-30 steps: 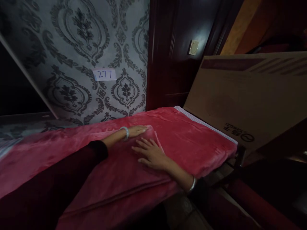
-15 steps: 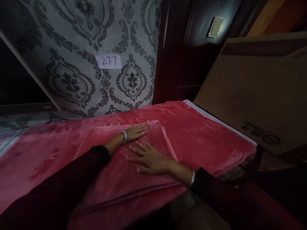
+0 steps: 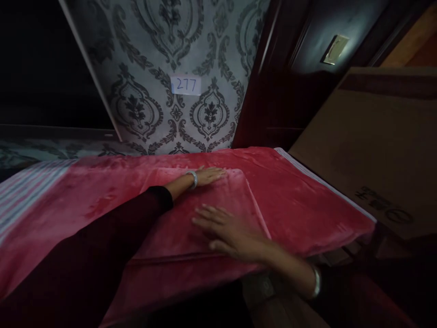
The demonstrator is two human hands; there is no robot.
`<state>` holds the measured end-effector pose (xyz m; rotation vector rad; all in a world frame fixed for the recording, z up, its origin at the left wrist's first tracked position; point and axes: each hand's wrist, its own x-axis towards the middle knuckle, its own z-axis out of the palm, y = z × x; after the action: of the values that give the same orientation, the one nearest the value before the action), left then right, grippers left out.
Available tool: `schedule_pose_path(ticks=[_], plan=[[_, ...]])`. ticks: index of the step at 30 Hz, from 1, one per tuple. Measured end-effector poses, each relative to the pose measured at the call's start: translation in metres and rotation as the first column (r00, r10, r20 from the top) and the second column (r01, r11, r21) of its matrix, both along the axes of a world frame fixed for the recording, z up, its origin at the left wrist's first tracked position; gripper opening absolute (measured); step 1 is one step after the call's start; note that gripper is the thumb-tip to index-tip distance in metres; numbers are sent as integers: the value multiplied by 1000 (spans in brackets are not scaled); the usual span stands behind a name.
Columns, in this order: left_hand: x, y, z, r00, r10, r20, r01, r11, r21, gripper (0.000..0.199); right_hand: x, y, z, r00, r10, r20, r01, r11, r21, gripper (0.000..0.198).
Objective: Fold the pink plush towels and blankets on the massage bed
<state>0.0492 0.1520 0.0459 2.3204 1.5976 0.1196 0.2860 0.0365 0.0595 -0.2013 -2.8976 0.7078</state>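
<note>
A folded piece of pinkish-red plush cloth (image 3: 184, 234) lies on a larger spread of the same red plush (image 3: 293, 200). On the far edge of the folded piece, my left hand (image 3: 210, 175) rests flat with its fingers stretched out to the right. Nearer to me, my right hand (image 3: 232, 232) is over the middle of the fold, fingers spread and slightly blurred. Whether the right palm touches the cloth I cannot tell. Neither hand grips anything. Each wrist wears a silvery bracelet.
Striped cloth (image 3: 34, 187) shows at the left end of the surface. Behind stands a patterned wall with a paper label (image 3: 186, 85) reading 277. A dark screen (image 3: 48, 68) is at the left, and a large cardboard box (image 3: 372, 150) leans at the right.
The view has shifted, so the wall and cloth sit further right. My right hand has moved nearer to me relative to the fold; my left hand stays at its far edge.
</note>
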Motion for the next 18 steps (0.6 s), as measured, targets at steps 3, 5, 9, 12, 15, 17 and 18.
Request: schedule_pose_path(ticks=[3, 5, 9, 12, 15, 17, 18], plan=[[-42, -6, 8, 999, -4, 37, 4, 1000, -16, 53, -52, 37, -5, 1000, -20, -24, 22, 996, 86, 59], [-70, -12, 3, 998, 8, 55, -8, 1000, -15, 55, -83, 59, -13, 999, -36, -24, 39, 987, 158, 56], [-94, -24, -22, 992, 121, 46, -120, 993, -22, 56, -119, 82, -33, 999, -28, 27, 20, 966, 258, 56], [-91, -30, -38, 985, 168, 28, -169, 986, 0, 54, -121, 80, -44, 997, -30, 66, 11, 966, 259, 59], [-87, -32, -41, 992, 120, 47, -121, 993, 12, 53, -110, 64, -47, 994, 34, 100, -55, 975, 217, 62], [-87, -33, -40, 994, 93, 59, -95, 995, 26, 53, -99, 45, -47, 985, 138, 107, -155, 973, 173, 63], [-87, -34, -40, 994, 92, 61, -95, 995, 40, 53, -92, 33, -47, 976, 192, 105, -207, 967, 150, 64]])
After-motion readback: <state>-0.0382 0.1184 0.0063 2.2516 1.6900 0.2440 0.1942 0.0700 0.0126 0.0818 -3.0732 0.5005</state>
